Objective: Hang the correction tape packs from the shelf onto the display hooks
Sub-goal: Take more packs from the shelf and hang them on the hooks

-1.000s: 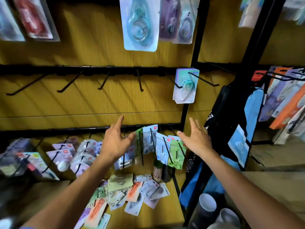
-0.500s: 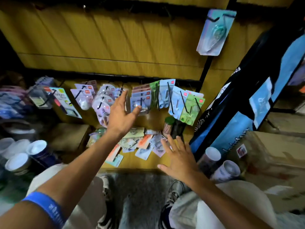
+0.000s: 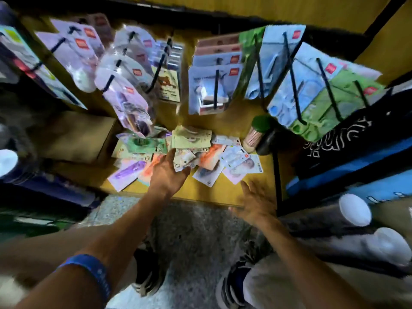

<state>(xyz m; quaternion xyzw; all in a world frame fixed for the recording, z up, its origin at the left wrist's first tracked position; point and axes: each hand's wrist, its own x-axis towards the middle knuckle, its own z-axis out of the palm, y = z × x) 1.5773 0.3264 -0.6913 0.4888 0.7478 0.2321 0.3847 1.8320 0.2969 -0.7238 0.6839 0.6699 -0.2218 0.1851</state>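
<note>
A loose pile of correction tape packs (image 3: 191,139) in green, orange, purple and white lies on the wooden shelf (image 3: 220,192). My left hand (image 3: 169,172) hovers over the pile with fingers spread, its fingertips at the packs; I cannot tell if it touches them. My right hand (image 3: 254,201) is open near the shelf's front edge, right of the pile, holding nothing. Above the shelf, black display hooks (image 3: 215,90) carry hanging packs (image 3: 312,85).
A green-capped jar (image 3: 256,134) and a dark cylinder (image 3: 267,141) stand on the shelf right of the pile. A cardboard box (image 3: 78,137) sits at left. White-topped cups (image 3: 354,210) stand at lower right. A black upright post (image 3: 277,175) borders the shelf.
The view tilted down from the upper hooks to the shelf. Both hands dropped from the hanging packs; my left hand now reaches the loose pile, my right hand is low by the shelf edge.
</note>
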